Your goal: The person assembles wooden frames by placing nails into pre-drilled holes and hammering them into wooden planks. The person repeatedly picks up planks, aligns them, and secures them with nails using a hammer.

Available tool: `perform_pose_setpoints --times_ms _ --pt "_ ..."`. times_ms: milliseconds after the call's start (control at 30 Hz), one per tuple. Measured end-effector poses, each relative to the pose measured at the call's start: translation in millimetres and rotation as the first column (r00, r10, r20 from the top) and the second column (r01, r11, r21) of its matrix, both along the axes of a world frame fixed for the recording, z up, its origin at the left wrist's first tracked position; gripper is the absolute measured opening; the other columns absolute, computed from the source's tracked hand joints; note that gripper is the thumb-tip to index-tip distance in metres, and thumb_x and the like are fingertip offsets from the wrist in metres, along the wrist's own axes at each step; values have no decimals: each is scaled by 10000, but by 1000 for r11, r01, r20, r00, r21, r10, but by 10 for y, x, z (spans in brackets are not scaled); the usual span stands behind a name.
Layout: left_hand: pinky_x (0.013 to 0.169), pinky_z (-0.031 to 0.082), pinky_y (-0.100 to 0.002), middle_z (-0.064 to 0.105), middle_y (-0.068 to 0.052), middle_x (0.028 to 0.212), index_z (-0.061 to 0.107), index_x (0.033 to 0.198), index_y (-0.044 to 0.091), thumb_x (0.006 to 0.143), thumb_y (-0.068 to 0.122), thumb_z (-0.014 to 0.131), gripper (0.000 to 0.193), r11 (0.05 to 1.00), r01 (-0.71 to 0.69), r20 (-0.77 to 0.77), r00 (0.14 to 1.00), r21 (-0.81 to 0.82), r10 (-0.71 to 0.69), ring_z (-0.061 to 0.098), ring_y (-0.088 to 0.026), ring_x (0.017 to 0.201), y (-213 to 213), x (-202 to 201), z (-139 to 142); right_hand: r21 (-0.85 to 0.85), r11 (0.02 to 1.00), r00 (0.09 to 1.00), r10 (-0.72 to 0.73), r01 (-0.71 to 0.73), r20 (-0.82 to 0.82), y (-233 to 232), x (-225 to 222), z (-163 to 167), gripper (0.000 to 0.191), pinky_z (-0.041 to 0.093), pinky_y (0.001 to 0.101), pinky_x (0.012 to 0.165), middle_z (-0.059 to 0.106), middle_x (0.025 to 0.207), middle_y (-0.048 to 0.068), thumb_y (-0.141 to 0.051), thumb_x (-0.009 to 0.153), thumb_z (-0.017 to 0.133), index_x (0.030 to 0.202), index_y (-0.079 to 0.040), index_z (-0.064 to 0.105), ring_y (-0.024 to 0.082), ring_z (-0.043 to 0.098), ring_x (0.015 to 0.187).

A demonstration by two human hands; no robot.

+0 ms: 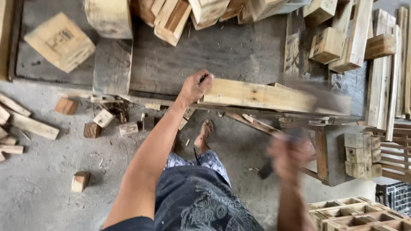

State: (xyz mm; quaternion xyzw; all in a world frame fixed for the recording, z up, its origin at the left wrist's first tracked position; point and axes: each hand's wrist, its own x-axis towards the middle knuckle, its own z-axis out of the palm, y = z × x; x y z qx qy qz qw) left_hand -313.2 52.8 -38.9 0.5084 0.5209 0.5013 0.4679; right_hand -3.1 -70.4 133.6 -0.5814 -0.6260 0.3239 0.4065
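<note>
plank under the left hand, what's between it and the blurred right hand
In the head view, only the workbench edge and a thin angled slat lie between the plank and the right hand.

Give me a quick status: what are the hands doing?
Left hand gripping end of wooden plank on workbench. Right hand blurred, holding dark tool, kind unclear. Loose wood blocks nearby on bench.

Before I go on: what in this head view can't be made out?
- Right hand: motion-blurred; its grip and the dark tool in it are unclear.
- Plank: its right end smears into blur.
- Left hand: fingers curl over the plank's end, hiding what they pinch.
- Crates: cut off by the bottom edge.
</note>
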Motion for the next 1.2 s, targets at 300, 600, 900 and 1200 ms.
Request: perform_pose_setpoints --times_ms 300,600,900,1200 --pt "612 512 -303 638 -8 725 680 1020 73 999 308 619 243 998 -53 4 999 43 53 599 -95 655 78 -13 -54 -140 985 930 141 -98 339 61 -910 -652 376 477 354 495 567 716 101 -166 952 718 1234 -50 497 255 564 580" --pt "641 485 -295 597 -8 747 675 1018 53 1023 318 640 267 998 -47 67 997 39 44 527 -86 717 29 3 -147 707 666 808 270 236 -524 136 -309 718 267 462 265 474 581 751 12 -69 1001 658 1217 -62 502 98 565 573" --pt "643 499 -279 619 2 759 689 1006 39 1005 264 640 230 986 -86 2 996 141 87 573 -64 717 18 -31 -63 -353 934 997 71 -57 27 -240 -366 -1237 172 409 263 411 547 621 2 -93 974 682 977 -45 517 90 530 482" --pt "511 443 -263 593 51 676 691 911 76 998 265 624 219 991 -53 3 999 -122 54 512 -57 596 -68 43 -9 -305 943 970 -187 132 -157 -137 -80 -497 112 413 253 431 536 674 2 -62 1001 641 1018 -63 530 85 508 488"
